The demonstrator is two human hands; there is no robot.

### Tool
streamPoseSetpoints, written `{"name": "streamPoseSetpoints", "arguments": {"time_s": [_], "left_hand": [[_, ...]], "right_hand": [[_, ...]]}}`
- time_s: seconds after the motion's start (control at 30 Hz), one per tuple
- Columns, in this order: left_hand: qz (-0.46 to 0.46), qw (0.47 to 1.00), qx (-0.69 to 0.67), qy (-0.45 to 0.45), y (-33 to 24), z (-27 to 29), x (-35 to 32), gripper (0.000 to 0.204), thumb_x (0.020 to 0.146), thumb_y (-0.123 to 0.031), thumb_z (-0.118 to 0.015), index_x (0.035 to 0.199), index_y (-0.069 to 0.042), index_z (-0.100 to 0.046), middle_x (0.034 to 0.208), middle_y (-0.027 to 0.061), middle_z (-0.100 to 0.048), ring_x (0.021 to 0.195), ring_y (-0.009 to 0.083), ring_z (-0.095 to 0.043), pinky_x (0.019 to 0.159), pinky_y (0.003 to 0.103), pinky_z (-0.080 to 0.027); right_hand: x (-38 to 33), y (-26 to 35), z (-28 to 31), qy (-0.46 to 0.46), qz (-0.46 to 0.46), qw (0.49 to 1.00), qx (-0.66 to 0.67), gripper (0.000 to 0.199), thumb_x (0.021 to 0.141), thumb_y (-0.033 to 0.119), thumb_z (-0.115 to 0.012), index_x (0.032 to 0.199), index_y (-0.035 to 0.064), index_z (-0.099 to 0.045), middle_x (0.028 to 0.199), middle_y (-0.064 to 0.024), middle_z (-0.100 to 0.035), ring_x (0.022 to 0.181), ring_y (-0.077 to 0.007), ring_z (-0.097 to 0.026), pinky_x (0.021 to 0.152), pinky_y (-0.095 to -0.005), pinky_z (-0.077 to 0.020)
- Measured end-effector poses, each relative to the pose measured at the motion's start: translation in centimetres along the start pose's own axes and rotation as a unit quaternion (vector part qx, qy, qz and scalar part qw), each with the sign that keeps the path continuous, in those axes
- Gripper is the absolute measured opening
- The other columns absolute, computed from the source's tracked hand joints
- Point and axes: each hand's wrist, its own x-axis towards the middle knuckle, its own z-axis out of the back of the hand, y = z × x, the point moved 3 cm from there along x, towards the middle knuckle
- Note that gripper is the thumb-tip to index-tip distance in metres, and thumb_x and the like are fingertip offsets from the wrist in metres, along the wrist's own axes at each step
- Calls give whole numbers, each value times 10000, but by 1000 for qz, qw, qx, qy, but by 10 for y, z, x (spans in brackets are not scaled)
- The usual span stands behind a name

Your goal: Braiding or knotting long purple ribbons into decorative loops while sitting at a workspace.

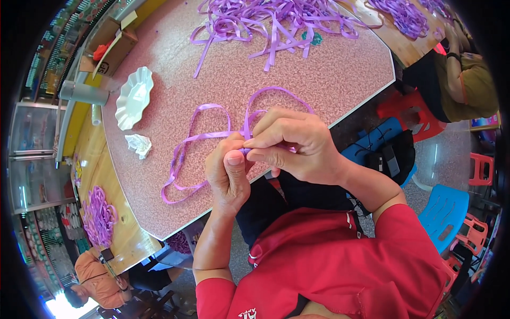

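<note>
Head view looks down on two bare hands meeting just above the near edge of a pink speckled counter [319,69]. Both pinch one purple ribbon [204,135] at the same spot: the left hand [228,173] has thumb and forefinger pressed together on it from below, and the right hand [289,146] closes its fingertips on it from above, so the two grips touch. From that pinch the ribbon runs away to the person's left and forward, lying in loops on the counter; its long run trails toward the near-left edge, with a second loop arching up behind the right hand. The left hand sits nearer the trailing length. Counted: one ribbon in hand, one large heap of loose purple ribbons [276,21] at the far side, one white scalloped dish [134,98], one crumpled white paper [139,144]. A second bunch of purple ribbons [98,215] lies on a yellow bench to the left.
</note>
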Motion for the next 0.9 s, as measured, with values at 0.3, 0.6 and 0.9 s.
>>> {"name": "streamPoseSetpoints", "arguments": {"time_s": [0.3, 0.6, 0.9], "left_hand": [[-23, 996, 61, -54, -3, -10, -2, 407, 1048, -351, -414, 890, -6, -563, 653, 32, -476, 526, 105, -426, 478, 270, -333], [198, 953, -209, 90, 9, -8, 9, 566, 1037, -518, -287, 945, -23, -547, 682, 26, -511, 561, 87, -526, 490, 211, -372], [147, 985, -76, 47, 5, -2, 6, 315, 1055, -305, -414, 962, -34, -546, 667, -15, -451, 563, 53, -419, 494, 221, -344]], "right_hand": [[0, -5, 1, -51, 235, 958, -157, 215, 783, -32, -753, 984, 17, -693, 879, -100, -638, 728, -184, -636, 601, -298, -510], [-5, -30, 13, -47, 24, 998, -19, 165, 827, -58, -712, 975, 2, -666, 955, -81, -619, 755, -81, -603, 573, -211, -484], [-3, -19, 7, -41, 32, 997, -48, 189, 827, -66, -708, 1001, -3, -670, 949, -86, -615, 731, -93, -615, 551, -207, -503]]}}
